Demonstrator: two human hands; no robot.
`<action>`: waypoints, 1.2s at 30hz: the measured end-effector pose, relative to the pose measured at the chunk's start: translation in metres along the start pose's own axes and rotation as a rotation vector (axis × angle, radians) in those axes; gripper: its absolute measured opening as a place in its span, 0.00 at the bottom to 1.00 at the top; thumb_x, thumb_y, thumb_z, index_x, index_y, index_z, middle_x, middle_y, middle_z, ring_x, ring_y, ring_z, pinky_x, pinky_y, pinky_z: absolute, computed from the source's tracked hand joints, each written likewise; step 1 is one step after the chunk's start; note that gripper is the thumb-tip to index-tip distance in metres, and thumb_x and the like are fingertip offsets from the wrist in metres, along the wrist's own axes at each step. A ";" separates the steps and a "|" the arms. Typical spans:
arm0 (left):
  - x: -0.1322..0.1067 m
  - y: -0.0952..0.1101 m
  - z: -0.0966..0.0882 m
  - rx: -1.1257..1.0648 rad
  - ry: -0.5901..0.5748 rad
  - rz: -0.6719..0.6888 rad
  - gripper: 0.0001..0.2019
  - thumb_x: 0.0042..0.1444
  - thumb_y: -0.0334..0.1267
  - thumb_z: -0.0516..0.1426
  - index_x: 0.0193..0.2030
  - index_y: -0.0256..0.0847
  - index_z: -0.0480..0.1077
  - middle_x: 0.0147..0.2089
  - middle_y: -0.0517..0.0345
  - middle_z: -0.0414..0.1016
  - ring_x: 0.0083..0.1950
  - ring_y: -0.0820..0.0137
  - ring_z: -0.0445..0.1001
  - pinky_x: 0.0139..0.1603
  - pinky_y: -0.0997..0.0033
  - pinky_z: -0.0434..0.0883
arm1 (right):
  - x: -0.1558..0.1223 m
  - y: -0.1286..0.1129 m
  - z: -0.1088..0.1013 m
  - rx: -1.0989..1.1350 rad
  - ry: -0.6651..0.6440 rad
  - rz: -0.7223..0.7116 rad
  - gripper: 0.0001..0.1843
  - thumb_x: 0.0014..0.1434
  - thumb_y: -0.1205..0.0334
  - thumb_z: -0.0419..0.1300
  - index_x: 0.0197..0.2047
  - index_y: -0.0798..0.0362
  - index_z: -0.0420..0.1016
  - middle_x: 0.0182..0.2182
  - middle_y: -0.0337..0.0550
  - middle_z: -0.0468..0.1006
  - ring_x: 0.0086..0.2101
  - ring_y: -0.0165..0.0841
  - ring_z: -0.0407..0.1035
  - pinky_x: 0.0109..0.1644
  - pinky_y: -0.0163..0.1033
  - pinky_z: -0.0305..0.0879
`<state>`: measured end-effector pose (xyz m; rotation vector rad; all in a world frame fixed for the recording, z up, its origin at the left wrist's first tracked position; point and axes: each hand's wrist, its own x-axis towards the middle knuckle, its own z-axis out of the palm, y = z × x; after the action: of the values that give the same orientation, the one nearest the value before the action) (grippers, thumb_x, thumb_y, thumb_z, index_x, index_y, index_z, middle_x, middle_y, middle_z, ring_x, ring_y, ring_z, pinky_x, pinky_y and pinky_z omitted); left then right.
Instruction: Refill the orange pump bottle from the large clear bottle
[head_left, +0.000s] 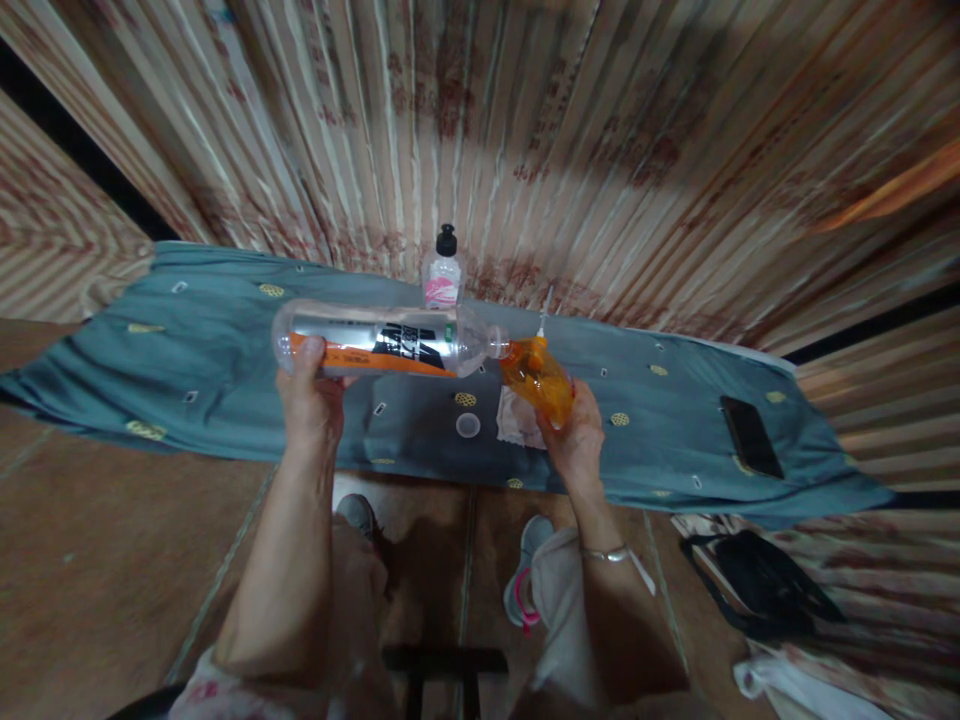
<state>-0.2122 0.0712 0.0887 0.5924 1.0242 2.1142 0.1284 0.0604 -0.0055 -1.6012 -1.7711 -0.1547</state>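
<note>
My left hand [309, 392] is closed around the base end of a large clear plastic bottle [382, 342] with a silver, black and orange label, held on its side. Its open neck meets the top of a small orange bottle [536, 378], which my right hand [577, 435] grips from below, tilted. Both are held above a teal cloth-covered table [225, 340]. A clear round bottle cap [467, 425] lies on the cloth below the bottles, beside a piece of pale paper [517, 420].
A small clear pump bottle with a black top and pink label [444, 272] stands at the table's back edge against a striped curtain. A black phone [751, 435] lies at the right end. A black bag [757, 580] sits on the floor at right.
</note>
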 end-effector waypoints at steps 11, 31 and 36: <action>0.000 0.001 -0.001 0.037 -0.011 0.002 0.28 0.35 0.55 0.73 0.38 0.39 0.76 0.32 0.60 0.76 0.29 0.69 0.74 0.35 0.62 0.79 | 0.000 -0.002 0.000 0.006 -0.007 0.019 0.37 0.62 0.56 0.61 0.70 0.58 0.58 0.62 0.64 0.73 0.62 0.51 0.68 0.66 0.62 0.69; -0.001 0.003 0.000 0.043 -0.011 -0.004 0.28 0.35 0.55 0.74 0.38 0.40 0.76 0.35 0.58 0.80 0.31 0.67 0.78 0.37 0.61 0.81 | 0.001 -0.002 -0.001 0.025 -0.017 0.019 0.36 0.61 0.57 0.61 0.70 0.58 0.59 0.60 0.62 0.73 0.61 0.50 0.69 0.66 0.62 0.69; -0.001 0.003 0.000 0.053 -0.007 -0.008 0.30 0.35 0.55 0.74 0.41 0.38 0.77 0.36 0.58 0.79 0.34 0.66 0.79 0.41 0.59 0.81 | 0.000 -0.002 -0.001 0.015 -0.008 0.026 0.37 0.61 0.56 0.61 0.70 0.59 0.58 0.61 0.65 0.72 0.62 0.51 0.68 0.67 0.63 0.68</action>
<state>-0.2129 0.0687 0.0908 0.6200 1.0797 2.0819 0.1269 0.0596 -0.0036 -1.6155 -1.7522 -0.1224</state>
